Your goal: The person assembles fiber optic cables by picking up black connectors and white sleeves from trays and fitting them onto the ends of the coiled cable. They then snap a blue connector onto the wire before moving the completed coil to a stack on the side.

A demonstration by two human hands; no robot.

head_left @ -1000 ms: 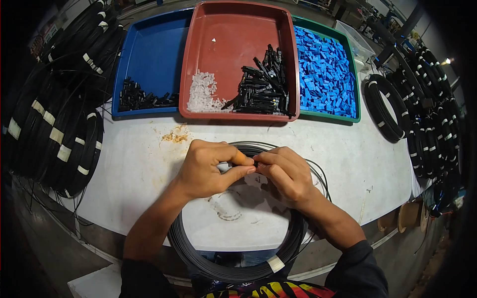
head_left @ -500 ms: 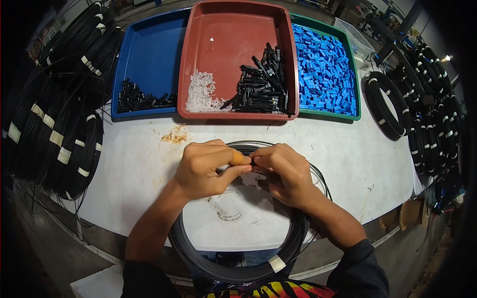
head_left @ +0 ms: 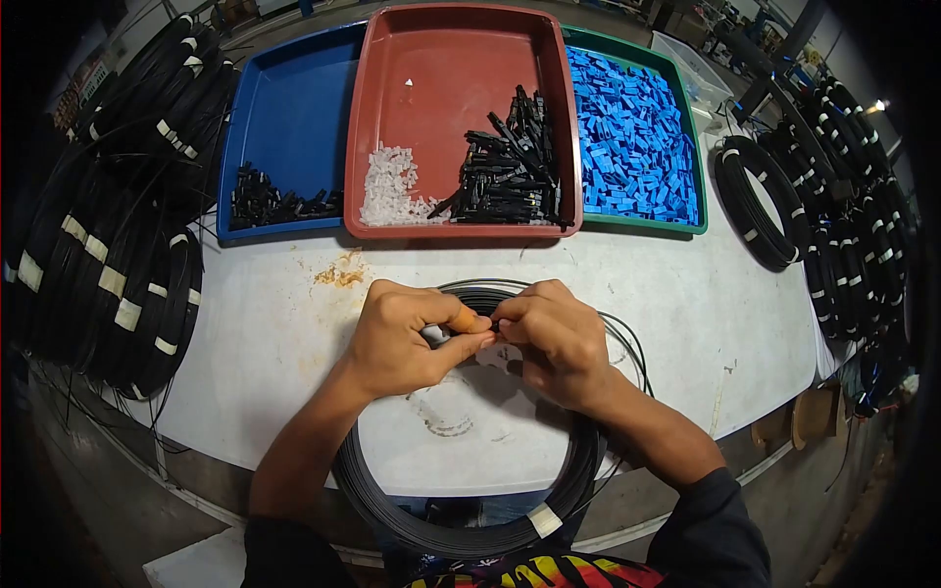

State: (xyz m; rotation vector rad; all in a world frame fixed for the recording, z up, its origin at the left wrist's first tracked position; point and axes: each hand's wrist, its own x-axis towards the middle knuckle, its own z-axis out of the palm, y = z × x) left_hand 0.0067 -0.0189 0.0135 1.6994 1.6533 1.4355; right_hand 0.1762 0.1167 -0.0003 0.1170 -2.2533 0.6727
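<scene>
We log a small black part (head_left: 497, 331), mostly hidden, pinched between left hand (head_left: 397, 343) and right hand (head_left: 561, 343); below it, a black cable coil (head_left: 461, 536) lies flat, white-taped.

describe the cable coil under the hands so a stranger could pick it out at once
On the white worktable, look at the near edge, in front of the red plastic tray. The black cable coil lies flat there beneath the left hand and right hand. Unlike the coils piled at both sides, it lies alone, with one white tape band showing.

Bare table (head_left: 686, 314) between trays (head_left: 461, 230) and cable coil (head_left: 470, 529).
</scene>
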